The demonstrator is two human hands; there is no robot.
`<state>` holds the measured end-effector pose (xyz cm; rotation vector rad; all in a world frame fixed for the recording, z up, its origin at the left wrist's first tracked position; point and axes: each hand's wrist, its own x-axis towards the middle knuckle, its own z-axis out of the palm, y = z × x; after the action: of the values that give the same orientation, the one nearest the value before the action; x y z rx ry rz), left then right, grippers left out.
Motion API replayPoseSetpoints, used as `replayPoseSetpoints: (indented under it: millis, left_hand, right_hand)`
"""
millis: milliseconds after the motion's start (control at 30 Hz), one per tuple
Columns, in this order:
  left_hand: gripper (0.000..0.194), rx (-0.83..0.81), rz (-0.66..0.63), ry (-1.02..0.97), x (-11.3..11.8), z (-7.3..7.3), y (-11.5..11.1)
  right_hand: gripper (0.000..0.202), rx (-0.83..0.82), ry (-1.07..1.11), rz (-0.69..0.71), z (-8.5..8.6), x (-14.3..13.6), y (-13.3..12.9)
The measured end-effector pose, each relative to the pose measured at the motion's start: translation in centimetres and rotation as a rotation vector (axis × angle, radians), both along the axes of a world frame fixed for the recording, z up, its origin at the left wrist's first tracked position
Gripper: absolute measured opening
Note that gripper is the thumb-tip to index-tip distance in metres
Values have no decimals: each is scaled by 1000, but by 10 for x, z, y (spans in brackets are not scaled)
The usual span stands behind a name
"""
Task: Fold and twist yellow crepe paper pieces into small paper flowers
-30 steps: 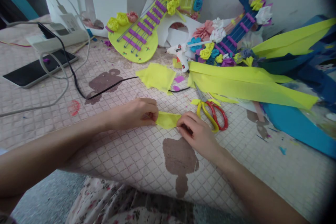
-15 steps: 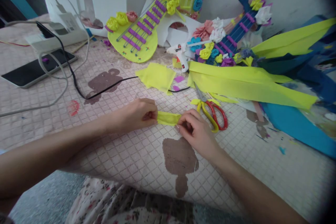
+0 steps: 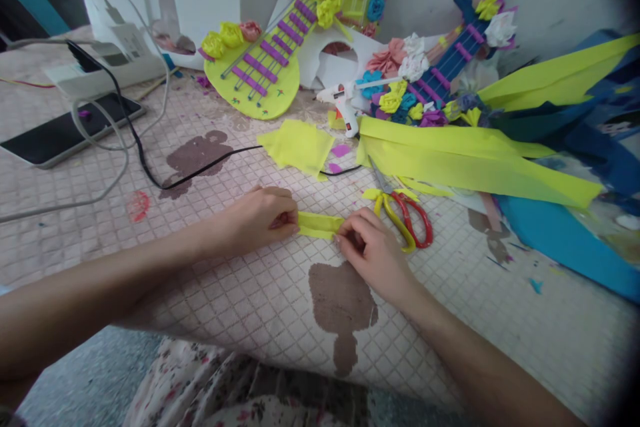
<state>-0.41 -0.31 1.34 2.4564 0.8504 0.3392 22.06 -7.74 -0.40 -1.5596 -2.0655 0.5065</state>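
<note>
A narrow folded strip of yellow crepe paper (image 3: 319,225) stretches between my two hands, low over the quilted tablecloth. My left hand (image 3: 267,217) pinches its left end. The right end is gripped between the thumb and fingers of my right hand (image 3: 370,240). Just beyond my right hand lie scissors (image 3: 403,220) with one yellow and one red handle. Farther back, flat on the cloth, is a cut piece of yellow paper (image 3: 297,147). Long yellow crepe strips (image 3: 465,157) extend to the right of it.
A white glue gun (image 3: 345,110) rests behind the strips, its black cord crossing the cloth. Paper guitars with flowers, one yellow (image 3: 255,77) and one blue (image 3: 450,67), stand at the back. A phone (image 3: 75,130) and a power strip (image 3: 110,67) with cables are on the left.
</note>
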Motion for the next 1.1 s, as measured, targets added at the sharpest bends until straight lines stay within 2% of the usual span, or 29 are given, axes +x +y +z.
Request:
replayPoseSetpoints:
  millis: [300,500,1100]
  left_hand:
    - [13,27,30,32,1,-6,-1]
    - [9,13,28,53,0,-4,-3]
    - [14,27,55,15,1,-10,-1]
  right_hand:
    - [13,-55,46,19,4,2,-1]
    - [15,-59,64,28,3,4,1]
    - [12,-3,-26,-46,-2,-2,3]
